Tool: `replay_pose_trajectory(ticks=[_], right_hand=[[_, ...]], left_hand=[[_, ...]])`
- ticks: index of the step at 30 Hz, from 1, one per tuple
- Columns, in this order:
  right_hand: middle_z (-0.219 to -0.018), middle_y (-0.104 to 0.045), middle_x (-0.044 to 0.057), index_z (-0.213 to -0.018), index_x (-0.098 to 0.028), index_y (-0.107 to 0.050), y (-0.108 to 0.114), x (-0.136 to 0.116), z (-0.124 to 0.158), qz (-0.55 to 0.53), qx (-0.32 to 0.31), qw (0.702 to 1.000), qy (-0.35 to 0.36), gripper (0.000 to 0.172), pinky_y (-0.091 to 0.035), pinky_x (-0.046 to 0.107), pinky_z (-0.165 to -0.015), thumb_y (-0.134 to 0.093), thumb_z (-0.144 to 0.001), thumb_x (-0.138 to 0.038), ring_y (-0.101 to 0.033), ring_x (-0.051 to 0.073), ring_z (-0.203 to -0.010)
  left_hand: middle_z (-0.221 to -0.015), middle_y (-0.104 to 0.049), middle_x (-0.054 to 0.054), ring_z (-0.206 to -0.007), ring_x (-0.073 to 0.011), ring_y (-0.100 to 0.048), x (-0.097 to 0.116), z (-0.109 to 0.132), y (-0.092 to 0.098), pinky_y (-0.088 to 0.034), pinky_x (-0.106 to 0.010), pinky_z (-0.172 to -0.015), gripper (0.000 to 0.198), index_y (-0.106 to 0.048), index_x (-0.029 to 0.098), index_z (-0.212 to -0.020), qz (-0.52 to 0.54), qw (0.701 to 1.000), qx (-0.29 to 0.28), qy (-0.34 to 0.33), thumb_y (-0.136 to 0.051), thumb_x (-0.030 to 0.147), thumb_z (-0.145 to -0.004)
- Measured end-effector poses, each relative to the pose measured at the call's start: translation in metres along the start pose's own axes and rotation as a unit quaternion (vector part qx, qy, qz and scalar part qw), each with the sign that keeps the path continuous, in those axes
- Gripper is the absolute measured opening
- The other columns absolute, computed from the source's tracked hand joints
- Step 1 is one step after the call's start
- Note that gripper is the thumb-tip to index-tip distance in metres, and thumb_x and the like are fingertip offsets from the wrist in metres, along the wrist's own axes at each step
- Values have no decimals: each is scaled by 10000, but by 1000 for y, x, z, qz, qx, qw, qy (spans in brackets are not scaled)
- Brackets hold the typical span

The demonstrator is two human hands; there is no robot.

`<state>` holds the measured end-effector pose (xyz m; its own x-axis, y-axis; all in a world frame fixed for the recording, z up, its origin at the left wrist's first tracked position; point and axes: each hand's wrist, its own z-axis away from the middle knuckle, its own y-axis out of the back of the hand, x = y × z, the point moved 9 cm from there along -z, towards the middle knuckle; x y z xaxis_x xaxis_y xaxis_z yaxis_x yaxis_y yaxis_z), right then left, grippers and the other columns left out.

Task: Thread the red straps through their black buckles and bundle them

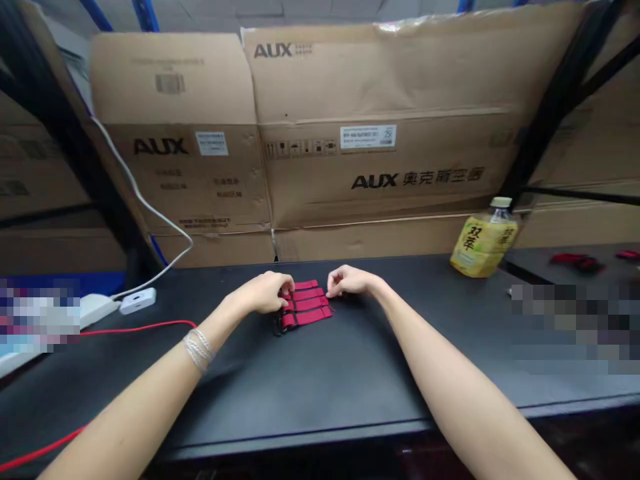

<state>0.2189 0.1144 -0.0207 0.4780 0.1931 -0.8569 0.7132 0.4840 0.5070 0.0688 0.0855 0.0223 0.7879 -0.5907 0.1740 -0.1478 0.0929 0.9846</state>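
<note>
Several red fabric straps (307,305) lie side by side on the black tabletop, crossed by thin black lines, with dark rings or buckles at their left end. My left hand (273,292), with a pale bracelet on its wrist, is closed on the upper left end of the straps. Its curled fingers partly cover that end. At the upper right end, my right hand (347,281) has its thumb and fingertips pinched together at a strap's edge. The exact contact under these fingertips is too small to make out.
A yellow-labelled bottle (484,240) stands at the back right. Large cardboard boxes (380,153) wall off the back. At left are a white power strip (97,310), a small white adapter (139,301), a white cable (150,207) and a red cable (140,328).
</note>
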Motion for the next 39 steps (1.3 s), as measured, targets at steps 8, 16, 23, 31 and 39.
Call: replay_pose_trajectory(ticks=[8, 16, 23, 31, 39], right_hand=[[-547, -538, -34, -631, -146, -565, 1, 2, 0, -40, 16, 999, 4, 190, -353, 217, -516, -693, -533, -247, -464, 90, -525], [-555, -525, -36, -673, -153, -531, 6, 6, 3, -77, 43, 996, -3, 222, -320, 180, -457, -702, -572, -251, -479, 76, -507], [-720, -603, 0, -777, -179, -540, 50, 6, 10, -287, 283, 915, 36, 256, -439, 199, -517, -705, -646, -324, -577, 105, -594], [-827, -674, 56, -884, -178, -614, 66, -10, 21, -372, 348, 854, 106, 290, -477, 237, -576, -634, -728, -421, -641, 162, -704], [-796, -683, 71, -818, -143, -656, 59, -14, 18, -344, 336, 869, 112, 344, -482, 262, -632, -679, -660, -448, -643, 178, -718]], left_hand=[[-874, -653, -3, -777, -169, -597, 2, 0, -2, -415, -234, -652, 283, -606, 242, -926, -22, 1000, 13, 11, -613, 200, -646], [-874, -629, -14, -787, -175, -569, 2, 0, 6, -420, -243, -678, 353, -609, 217, -942, 25, 999, 37, -15, -670, 204, -595], [-834, -595, -24, -569, -105, -520, -12, -2, 39, -417, -227, -530, 251, -588, 173, -923, 234, 952, 196, -14, -558, 344, -742], [-837, -540, -37, -546, -99, -552, -37, 2, 54, -411, -188, -408, 326, -534, 154, -917, 465, 823, 326, 24, -543, 432, -748], [-621, -496, 45, -507, -93, -484, -26, 24, 70, -407, -204, -534, 226, -528, 186, -934, 204, 887, 413, 28, -554, 254, -719]])
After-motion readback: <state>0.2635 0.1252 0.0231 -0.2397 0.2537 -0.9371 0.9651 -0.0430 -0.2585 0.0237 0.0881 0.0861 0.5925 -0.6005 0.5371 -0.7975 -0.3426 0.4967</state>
